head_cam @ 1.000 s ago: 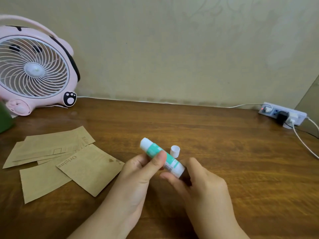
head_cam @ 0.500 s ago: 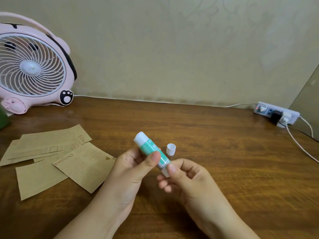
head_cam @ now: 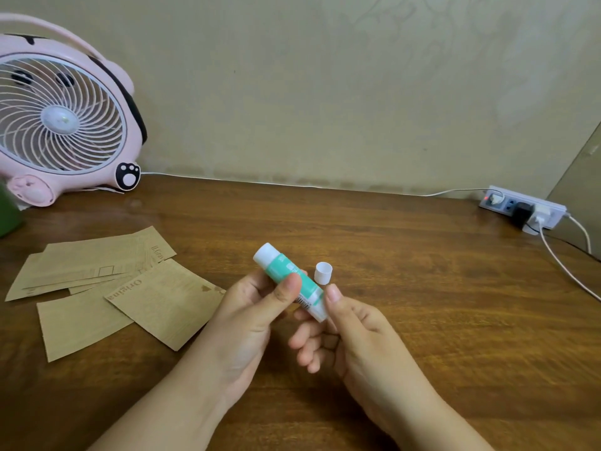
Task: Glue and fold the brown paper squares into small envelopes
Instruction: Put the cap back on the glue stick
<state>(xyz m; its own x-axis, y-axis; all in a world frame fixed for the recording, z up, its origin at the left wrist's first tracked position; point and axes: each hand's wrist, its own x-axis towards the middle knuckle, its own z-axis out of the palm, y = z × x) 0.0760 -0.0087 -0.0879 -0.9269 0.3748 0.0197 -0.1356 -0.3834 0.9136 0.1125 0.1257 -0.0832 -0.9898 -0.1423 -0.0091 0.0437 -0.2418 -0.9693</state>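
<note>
A green and white glue stick [head_cam: 282, 271] is held tilted above the wooden table [head_cam: 406, 271]. My left hand [head_cam: 250, 317] grips its middle, thumb across the green label. My right hand [head_cam: 351, 333] pinches the stick's lower white end between thumb and fingers. The white cap [head_cam: 324, 272] stands on the table just behind the stick, apart from both hands. Several brown paper squares [head_cam: 97, 288] lie overlapping on the table to the left, one printed with "Origina".
A pink desk fan [head_cam: 61, 118] stands at the back left against the wall. A white power strip [head_cam: 523, 207] with plugs and cables lies at the back right. A dark green object [head_cam: 8, 209] shows at the left edge.
My right hand slid from under the stick's end to pinching it with thumb and fingers. The stick stays in my left hand, tilted the same way.
</note>
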